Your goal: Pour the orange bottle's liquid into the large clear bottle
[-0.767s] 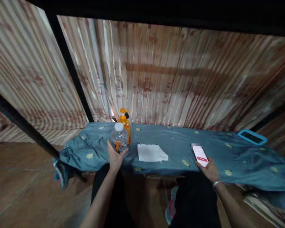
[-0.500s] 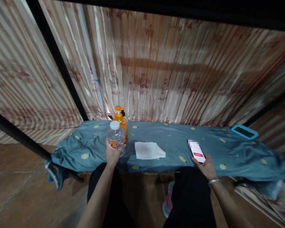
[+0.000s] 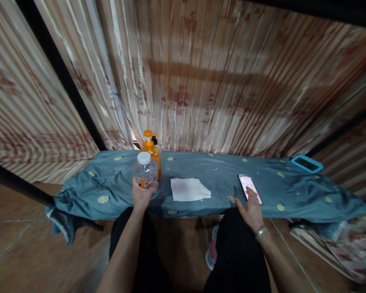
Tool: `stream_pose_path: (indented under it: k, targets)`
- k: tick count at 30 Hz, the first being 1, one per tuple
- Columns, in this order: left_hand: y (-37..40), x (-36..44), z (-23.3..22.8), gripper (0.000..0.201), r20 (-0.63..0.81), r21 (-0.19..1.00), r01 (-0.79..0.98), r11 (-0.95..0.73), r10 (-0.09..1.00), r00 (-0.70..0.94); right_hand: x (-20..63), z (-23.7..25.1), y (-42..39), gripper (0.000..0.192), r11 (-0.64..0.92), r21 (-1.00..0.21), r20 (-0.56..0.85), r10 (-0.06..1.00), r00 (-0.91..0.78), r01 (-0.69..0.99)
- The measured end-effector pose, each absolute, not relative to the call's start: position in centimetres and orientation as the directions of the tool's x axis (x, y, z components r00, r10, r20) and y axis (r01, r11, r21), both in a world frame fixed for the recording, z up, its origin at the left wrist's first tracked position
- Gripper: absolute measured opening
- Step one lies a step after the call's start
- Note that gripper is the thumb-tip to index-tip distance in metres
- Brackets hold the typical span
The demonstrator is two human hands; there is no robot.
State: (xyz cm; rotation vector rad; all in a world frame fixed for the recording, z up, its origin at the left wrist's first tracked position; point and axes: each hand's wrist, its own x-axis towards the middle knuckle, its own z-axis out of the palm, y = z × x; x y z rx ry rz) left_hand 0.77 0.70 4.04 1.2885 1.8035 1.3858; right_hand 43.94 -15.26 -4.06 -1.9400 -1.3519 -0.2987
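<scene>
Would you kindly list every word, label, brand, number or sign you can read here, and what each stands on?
None is legible.
Phone: screen marks, partly pixelated, too small to read.
Clear bottle: label marks, too small to read.
Curtain: reddish character-like marks, too blurred to read.
Orange pump bottle: no lettering can be made out.

Striped, floral-print curtain point(image 3: 183, 93) above brown tiled floor point(image 3: 12, 236).
</scene>
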Motion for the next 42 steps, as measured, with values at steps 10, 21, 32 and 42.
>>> stream_pose_path:
  k: [10, 21, 32, 42]
  targets:
    - [0.7, 0.5, 3.6, 0.069, 0.173, 0.928, 0.37, -0.032, 0.919, -0.355, 44.7, -4.6, -14.9, 0.091, -0.357, -0.48, 0.454, 0.681, 0.575, 0.801]
    - [0.7, 0.7, 3.5, 0.075, 0.141, 0.912, 0.408, 0.033, 0.91, -0.39, 48.5, -4.2, -12.6, 0.082, -0.662, -0.518, 0.213, 0.514, 0.831, 0.542]
    - [0.5, 0.8, 3.7, 0.095, 0.126, 0.908, 0.414, 0.065, 0.9, -0.418, 48.5, -5.5, -12.1, 0.075, -0.612, -0.555, 0.25, 0.522, 0.815, 0.563]
    - [0.2, 0.8, 3.5, 0.084, 0.122, 0.91, 0.409, 0.067, 0.9, -0.419, 48.4, -6.3, -11.9, 0.071, -0.576, -0.588, 0.288, 0.507, 0.813, 0.568]
